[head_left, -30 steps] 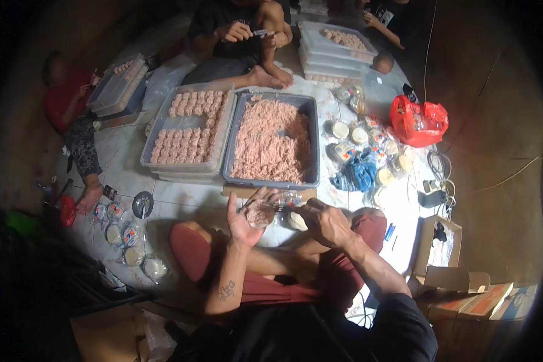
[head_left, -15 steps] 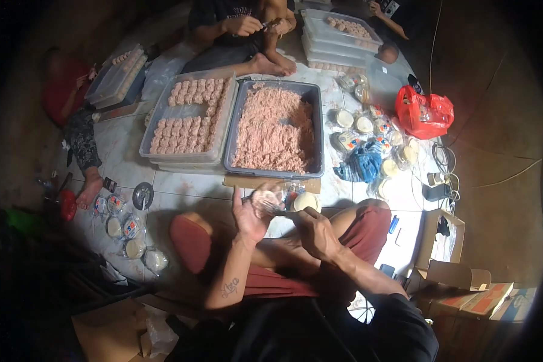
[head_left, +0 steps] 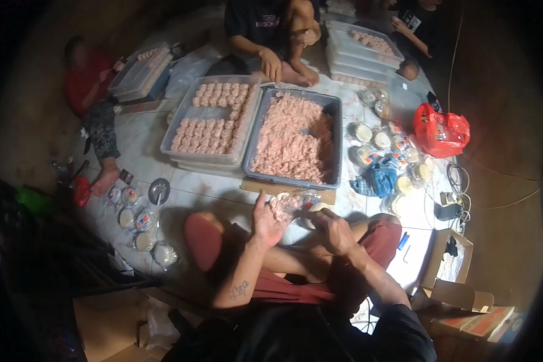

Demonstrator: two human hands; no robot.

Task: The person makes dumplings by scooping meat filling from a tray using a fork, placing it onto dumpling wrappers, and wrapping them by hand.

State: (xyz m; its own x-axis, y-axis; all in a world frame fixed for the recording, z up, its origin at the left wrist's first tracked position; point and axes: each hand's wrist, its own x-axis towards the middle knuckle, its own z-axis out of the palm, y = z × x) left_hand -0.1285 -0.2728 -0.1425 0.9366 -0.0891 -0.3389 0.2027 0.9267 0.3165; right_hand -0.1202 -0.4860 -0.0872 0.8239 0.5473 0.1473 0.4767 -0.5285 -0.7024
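My left hand (head_left: 266, 223) is cupped palm up around a portion of pink minced meat (head_left: 285, 207), seemingly on a thin round wrapper that is mostly hidden. Closed around the handle of a fork, my right hand (head_left: 336, 232) is just to the right, with the fork's head close to the meat and blurred. Behind the right fingers, a stack of pale round wrappers (head_left: 320, 207) partly shows. Beyond both hands stands a grey tub (head_left: 338, 142) of pink minced meat (head_left: 289, 142). Left of it, a clear plastic box (head_left: 170, 145) holds rows of filled dumplings (head_left: 202, 136).
Several packs of round wrappers (head_left: 382, 140) lie on the right with a blue cloth (head_left: 377, 178) and a red plastic bag (head_left: 441, 130). More packs (head_left: 143, 222) lie at left. A co-worker's hand (head_left: 271, 65) hangs over the tub's far edge. Cardboard boxes (head_left: 464, 320) stand lower right.
The whole view has shifted, so things appear further right and lower. My right hand has drawn the fork slightly away from the left palm. The co-worker opposite has lowered a hand toward the tub.
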